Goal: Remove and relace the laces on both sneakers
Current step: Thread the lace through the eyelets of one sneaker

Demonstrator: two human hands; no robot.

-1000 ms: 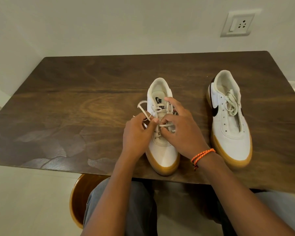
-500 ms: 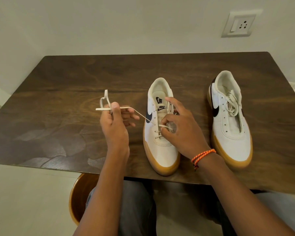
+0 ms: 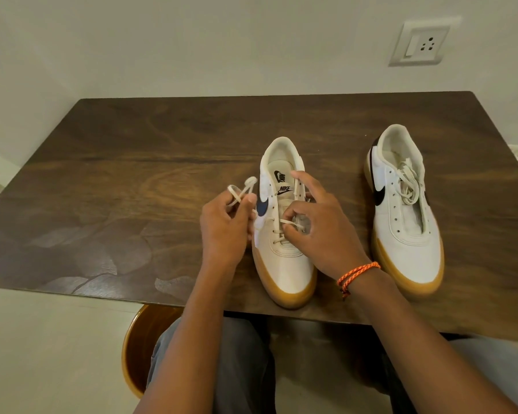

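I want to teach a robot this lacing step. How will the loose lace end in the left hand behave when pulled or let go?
The lace is probably floppy: it loops and bends above the left hand. Let go, it would likely drop limp onto the table. Pulling may tug the sneaker, so the right hand pinching at the eyelets probably steadies it.

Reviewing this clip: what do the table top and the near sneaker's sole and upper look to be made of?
Table top: dark wood or wood-look veneer, with visible grain and a slight sheen. Near sneaker: smooth off-white upper, likely leather or synthetic, matte with stitched seams. Its sole: tan gum rubber by colour, smooth sidewall.
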